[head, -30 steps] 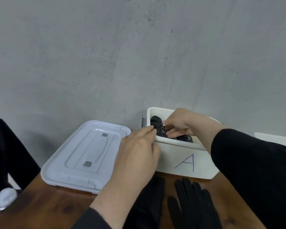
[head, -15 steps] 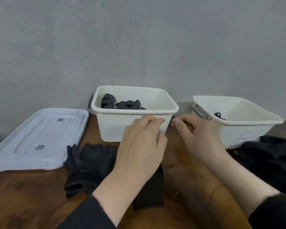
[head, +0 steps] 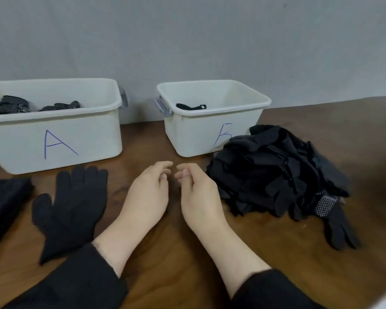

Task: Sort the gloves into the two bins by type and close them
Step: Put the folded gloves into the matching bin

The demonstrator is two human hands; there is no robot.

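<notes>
Both hands, left hand and right hand, hover loosely curled and empty over the desk. The glove pile lies at 3 o'clock, a flat glove at 9 o'clock. Bin A stands at 11 o'clock, the second bin at 1 o'clock, both lidless.

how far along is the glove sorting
Early. Bin A holds a few dotted gloves; the second bin one plain black one. Both hands hold nothing. Left: the pile, the flat glove, and closing both bins.
</notes>
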